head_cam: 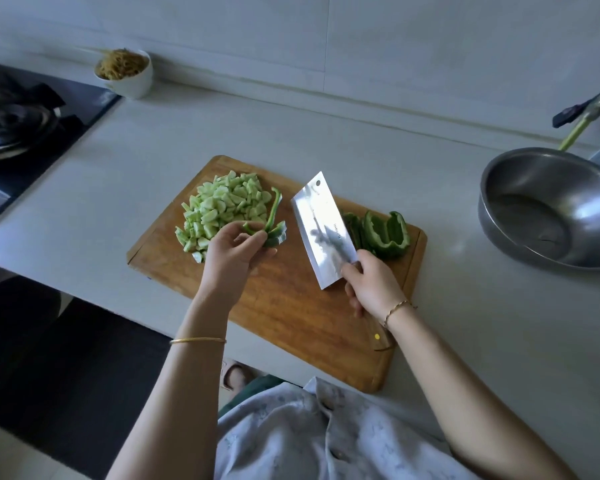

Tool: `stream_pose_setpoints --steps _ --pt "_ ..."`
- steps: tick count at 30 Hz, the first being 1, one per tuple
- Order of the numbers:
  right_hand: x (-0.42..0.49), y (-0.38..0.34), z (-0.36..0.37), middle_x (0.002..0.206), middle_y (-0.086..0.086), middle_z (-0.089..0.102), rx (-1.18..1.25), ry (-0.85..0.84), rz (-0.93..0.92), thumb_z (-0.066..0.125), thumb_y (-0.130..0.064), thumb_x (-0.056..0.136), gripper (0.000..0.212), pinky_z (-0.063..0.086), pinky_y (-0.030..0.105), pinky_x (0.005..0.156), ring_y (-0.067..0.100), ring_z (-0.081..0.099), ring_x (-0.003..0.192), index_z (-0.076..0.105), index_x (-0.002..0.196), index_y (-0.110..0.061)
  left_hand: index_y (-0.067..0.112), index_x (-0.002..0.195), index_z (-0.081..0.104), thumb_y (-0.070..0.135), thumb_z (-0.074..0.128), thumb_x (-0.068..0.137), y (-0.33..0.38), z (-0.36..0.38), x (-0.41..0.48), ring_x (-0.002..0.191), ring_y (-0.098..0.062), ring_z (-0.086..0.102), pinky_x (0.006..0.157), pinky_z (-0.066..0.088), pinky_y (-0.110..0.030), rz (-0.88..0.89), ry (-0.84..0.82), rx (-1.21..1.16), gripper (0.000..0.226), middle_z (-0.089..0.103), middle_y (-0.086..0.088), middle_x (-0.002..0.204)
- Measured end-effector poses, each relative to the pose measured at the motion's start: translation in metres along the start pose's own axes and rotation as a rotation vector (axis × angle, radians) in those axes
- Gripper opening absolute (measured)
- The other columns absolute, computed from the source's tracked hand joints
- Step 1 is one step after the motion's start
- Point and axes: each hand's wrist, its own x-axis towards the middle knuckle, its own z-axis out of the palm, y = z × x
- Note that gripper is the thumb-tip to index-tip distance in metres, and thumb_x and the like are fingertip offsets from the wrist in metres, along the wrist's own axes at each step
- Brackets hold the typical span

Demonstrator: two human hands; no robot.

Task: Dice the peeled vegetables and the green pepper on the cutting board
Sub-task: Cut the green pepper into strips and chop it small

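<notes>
Watching remotely via the head cam, I read the step as mid-way thru the green pepper. The diced pile (pixel 219 209) of pale peeled veg sat on the far-left part of the cutting board (pixel 291 323), done as far as I could judge.

L side: the left hand (pixel 236 247) had fingers curled, pinching a small bunch of pepper strips (pixel 274 235) just beside that pile, touching its right edge. One long strip curved away from the fingers toward the far edge of the board.

R side: the right hand (pixel 371 285) gripped the cleaver (pixel 323 226) at the handle, with a finger or two up on the heel of the blade. The blade was tilted, flat face up to the cam, tip pointing away and slightly left. I couldn't tell whether its edge touched the wood.

Key relation: the blade sat between the held strips on its left and the uncut pepper pieces (pixel 385 233) on its right, which lay on the board's far-right corner, partly tucked behind the blade. The strips' long axis ran approx. parallel to the blade's length, both pointing away from the body. So my call: strips needed laying down and turning crosswise under the edge before dicing. The left hand was the nearer one for that; the right only had to bring the blade upright.
</notes>
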Motion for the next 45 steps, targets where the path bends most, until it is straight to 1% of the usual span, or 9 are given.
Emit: stream_pose_setpoints --steps 7,10,13,16,24,27,32,37,45 --pt "0.006 -0.004 -0.014 0.063 0.007 0.047 0.083 0.033 0.053 0.045 -0.017 0.098 0.012 0.036 0.021 0.034 0.011 0.038 0.035 0.047 0.095 -0.005 0.013 0.094 0.066 0.002 0.067 0.083 -0.018 0.002 0.008 0.082 -0.019 0.061 0.074 0.052 -0.029 0.411 -0.156 0.944 0.015 0.062 0.0 0.095" --pt "0.006 -0.006 -0.016 0.063 0.008 0.048 0.097 0.052 0.039 0.044 -0.016 0.098 0.018 0.037 0.022 0.034 0.012 0.039 0.035 0.051 0.108 -0.003 0.009 0.094 0.066 0.002 0.067 0.082 -0.031 -0.003 0.006 0.088 -0.021 0.056 0.074 0.051 -0.034 0.672 -0.283 1.173 0.014 0.058 -0.003 0.099" --pt "0.006 -0.008 -0.017 0.064 0.009 0.05 0.045 0.051 0.022 0.044 -0.018 0.099 0.015 0.039 0.022 0.035 0.01 0.04 0.034 0.048 0.107 -0.006 0.014 0.09 0.066 0.004 0.067 0.081 -0.044 -0.01 0.001 0.093 -0.023 0.054 0.063 0.054 -0.04 0.687 -0.286 1.318 0.013 0.059 -0.001 0.099" --pt "0.005 -0.008 -0.016 0.063 0.007 0.05 -0.031 0.07 -0.004 0.044 -0.021 0.1 0.014 0.04 0.021 0.035 0.007 0.041 0.032 0.041 0.087 -0.018 0.017 0.088 0.068 0.008 0.069 0.077 -0.051 -0.012 -0.004 0.094 -0.023 0.054 0.06 0.054 -0.037 0.646 -0.254 1.357 0.014 0.06 0.001 0.101" --pt "-0.001 -0.014 -0.012 0.064 0.006 0.049 -0.083 0.083 -0.072 0.044 -0.023 0.1 0.025 0.041 0.022 0.035 0.011 0.041 0.036 0.037 0.077 -0.02 0.022 0.117 0.058 0.047 0.07 0.076 -0.047 0.008 -0.008 0.116 -0.024 0.039 0.096 0.037 -0.038 0.521 -0.15 1.441 0.049 0.047 0.001 0.124" --pt "-0.003 -0.014 -0.012 0.063 0.005 0.049 -0.092 0.074 -0.067 0.044 -0.024 0.1 0.024 0.042 0.022 0.036 0.011 0.041 0.037 0.038 0.077 -0.02 0.022 0.126 0.055 0.04 0.069 0.081 -0.053 0.017 -0.006 0.122 -0.026 0.038 0.099 0.035 -0.04 0.529 -0.183 1.497 0.051 0.047 -0.001 0.129" --pt "-0.004 -0.012 -0.013 0.063 0.006 0.05 -0.121 0.073 -0.065 0.045 -0.024 0.1 0.023 0.041 0.021 0.035 0.011 0.042 0.038 0.039 0.079 -0.017 0.015 0.103 0.067 0.023 0.075 0.077 -0.066 0.022 -0.007 0.105 -0.033 0.052 0.085 0.044 -0.043 0.578 -0.052 1.44 0.028 0.06 -0.007 0.107" --pt "-0.005 -0.013 -0.008 0.064 0.005 0.051 -0.186 0.062 -0.09 0.045 -0.025 0.1 0.023 0.042 0.019 0.037 0.01 0.044 0.04 0.038 0.078 -0.021 0.015 0.114 0.063 0.025 0.067 0.084 -0.072 0.031 -0.007 0.122 -0.036 0.037 0.099 0.035 -0.046 0.373 0.149 1.316 0.032 0.047 -0.014 0.129" --pt "0.003 -0.023 0.006 0.068 0.005 0.053 -0.248 0.082 -0.09 0.042 -0.025 0.1 0.016 0.05 0.029 0.043 0.017 0.051 0.046 0.044 0.092 -0.011 0.01 0.11 0.058 0.009 0.065 0.085 -0.071 0.037 0.0 0.111 -0.025 0.049 0.096 0.032 -0.034 0.41 0.093 1.144 0.026 0.063 -0.005 0.109"
